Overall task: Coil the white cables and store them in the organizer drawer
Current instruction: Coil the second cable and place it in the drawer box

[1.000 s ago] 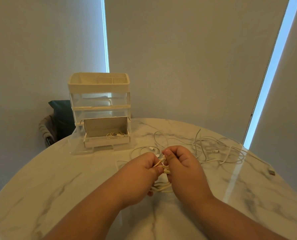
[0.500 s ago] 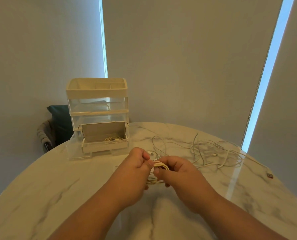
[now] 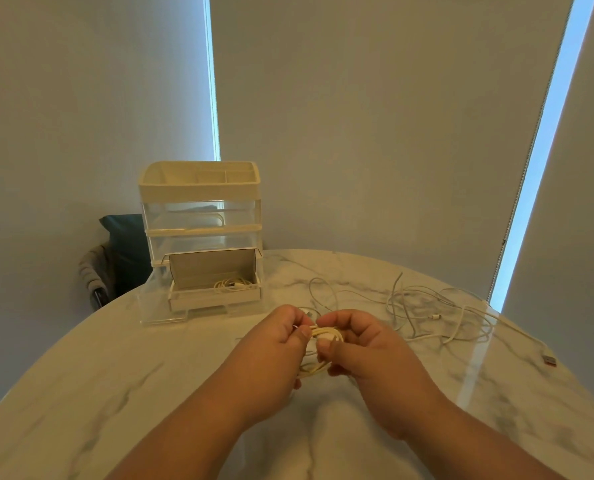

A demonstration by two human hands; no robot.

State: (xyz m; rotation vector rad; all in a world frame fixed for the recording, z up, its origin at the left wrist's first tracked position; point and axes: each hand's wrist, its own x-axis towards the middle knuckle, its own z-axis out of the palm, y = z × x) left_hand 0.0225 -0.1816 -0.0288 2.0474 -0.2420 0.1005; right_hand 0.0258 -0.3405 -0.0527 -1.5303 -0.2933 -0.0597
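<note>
Cable coil [image 3: 325, 336] nearly wound, pinched by your left hand [image 3: 274, 337] and right hand [image 3: 361, 341]; stored coil [image 3: 231, 284] in drawer [image 3: 216, 299]; loose cables [image 3: 437, 313] far right pending.

on the table [image 3: 81, 393], the organizer [image 3: 200, 192] stands at eleven o'clock, a coiled cable [image 3: 231, 284] in its bottom drawer [image 3: 216, 299]. loose cables [image 3: 437, 313] lie at two o'clock. at centre, left hand [image 3: 271, 344] and right hand [image 3: 361, 344] pinch a coil [image 3: 326, 336] between them.

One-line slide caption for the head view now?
Left hand and right hand grip a coiled white cable above the marble table; another coil sits in the open organizer drawer.
</note>
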